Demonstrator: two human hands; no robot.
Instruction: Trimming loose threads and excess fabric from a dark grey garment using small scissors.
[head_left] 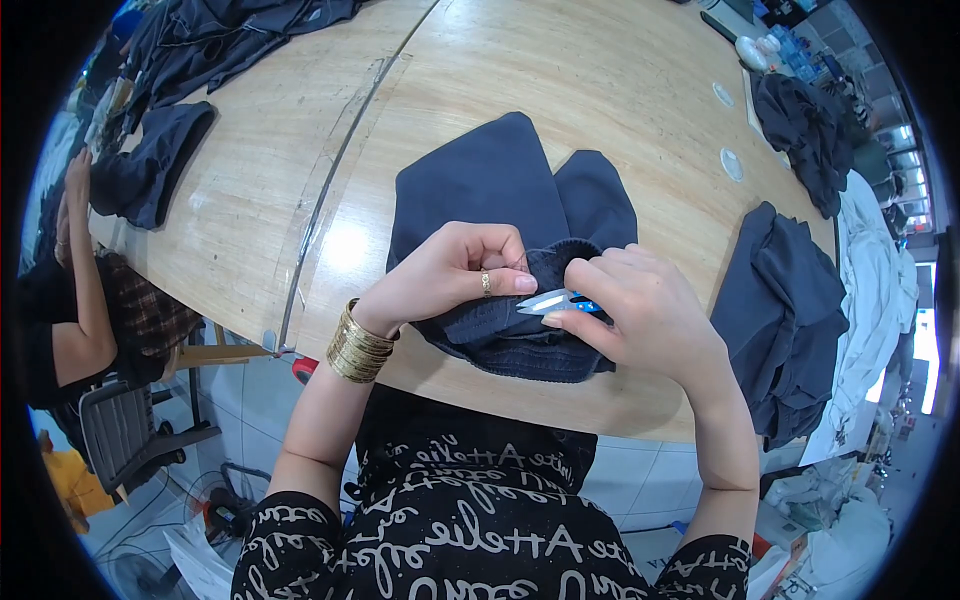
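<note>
A dark navy garment (480,180) with a gathered elastic waistband (530,362) lies on the table in front of me, its two legs pointing away. My left hand (455,268) is closed in a pinch over the waistband, and fine loose threads (524,264) show at its fingertips. Thread snips (545,302) with pale blades and blue handles are gripped in my right hand (640,305). The blades point left, low over the waistband and just below the left fingertips. Whether they touch the thread I cannot tell.
Dark garments are piled on the table at right (780,320), far right (805,130) and far left (220,45). White cloth (865,300) hangs beyond the right edge. At left another person's arm (85,270) is near a dark piece (150,165). A chair (125,435) stands below.
</note>
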